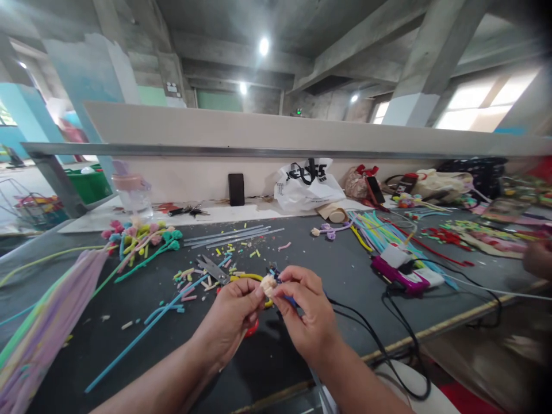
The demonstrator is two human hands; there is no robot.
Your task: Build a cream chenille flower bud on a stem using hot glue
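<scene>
Over the middle of the table, my left hand and my right hand meet at a small cream fuzzy flower-like piece, each pinching one side of it between thumb and fingertips. A thin pale stem seems to run down from it under my left hand. Just behind my fingers lie metal pliers with yellow handles, partly covered by my hands. Something blue with a black cable shows behind my right hand, mostly hidden. A red object peeks out below the left fingers.
Fuzzy pastel stems lie at left beside finished fuzzy flowers. Cut stem bits, a blue stem and clear sticks are scattered on the dark table. A purple power strip with cables sits right. Another person's hand is far right.
</scene>
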